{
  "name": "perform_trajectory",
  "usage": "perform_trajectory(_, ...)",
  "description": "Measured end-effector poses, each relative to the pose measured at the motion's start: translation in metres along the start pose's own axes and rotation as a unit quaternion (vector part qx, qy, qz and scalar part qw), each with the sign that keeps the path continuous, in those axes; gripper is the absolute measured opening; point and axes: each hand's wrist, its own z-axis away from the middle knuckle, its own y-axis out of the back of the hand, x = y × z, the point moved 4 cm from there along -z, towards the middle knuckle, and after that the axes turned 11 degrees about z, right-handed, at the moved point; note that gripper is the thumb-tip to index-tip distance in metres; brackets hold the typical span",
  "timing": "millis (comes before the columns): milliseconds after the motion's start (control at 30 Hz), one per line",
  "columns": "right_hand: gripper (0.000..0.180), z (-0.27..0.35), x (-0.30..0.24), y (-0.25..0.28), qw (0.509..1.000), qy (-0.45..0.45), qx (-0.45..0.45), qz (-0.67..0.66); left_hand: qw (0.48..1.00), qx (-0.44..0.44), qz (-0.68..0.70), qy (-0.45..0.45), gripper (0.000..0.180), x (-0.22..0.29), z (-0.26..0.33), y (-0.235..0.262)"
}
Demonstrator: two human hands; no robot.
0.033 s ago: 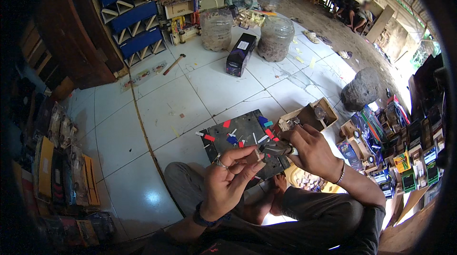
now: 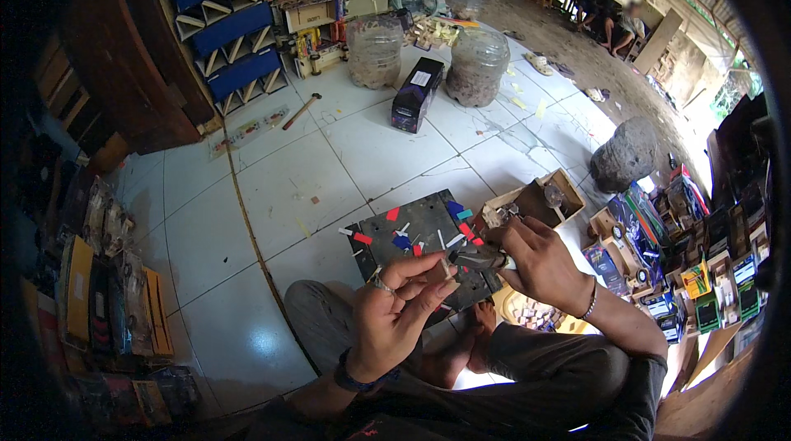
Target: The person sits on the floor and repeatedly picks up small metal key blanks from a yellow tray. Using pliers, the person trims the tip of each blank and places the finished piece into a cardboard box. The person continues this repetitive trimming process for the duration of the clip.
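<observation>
My left hand (image 2: 394,309), with a ring and a dark wristband, pinches a small light-brown wooden block (image 2: 442,271) between thumb and fingertips. Closed around the handles of a pair of pliers (image 2: 479,257) is my right hand (image 2: 545,266), which wears a bead bracelet. The dark jaws point left and reach the block's upper edge; whether they grip anything there is too small to tell. Below both hands lies a dark board (image 2: 424,209) strewn with red, blue and white scraps.
Beyond my right hand stands an open wooden box (image 2: 568,186); a yellow container (image 2: 577,325) of small blocks sits below it. Farther off are a hammer (image 2: 301,112), a dark carton (image 2: 416,95), two plastic jars (image 2: 479,66) and a rock (image 2: 624,154). Wooden toy vehicles crowd the right.
</observation>
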Motion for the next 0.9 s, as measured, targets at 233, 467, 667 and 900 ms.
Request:
perform_trajectory(233, 0.037, 0.000, -0.004, 0.007, 0.997, 0.024, 0.009, -0.071, 0.997, -0.035, -0.048, -0.051, 0.038, 0.002, -0.001, 0.004)
perform_trajectory(467, 0.035, 0.000, -0.003, 0.011, 0.984, 0.016, -0.072, -0.162, 0.992, -0.040, -0.094, -0.078, 0.036, 0.004, -0.003, 0.005)
perform_trajectory(667, 0.039, -0.001, -0.002, 0.014, 0.978, 0.021, -0.116, -0.170, 0.988, -0.048, -0.126, -0.078, 0.035, 0.007, -0.005, 0.004)
perform_trajectory(900, 0.043, 0.001, 0.000, 0.012, 0.969, 0.020, -0.148, -0.196, 0.987, -0.077, -0.122, -0.076, 0.036, 0.007, -0.008, 0.004)
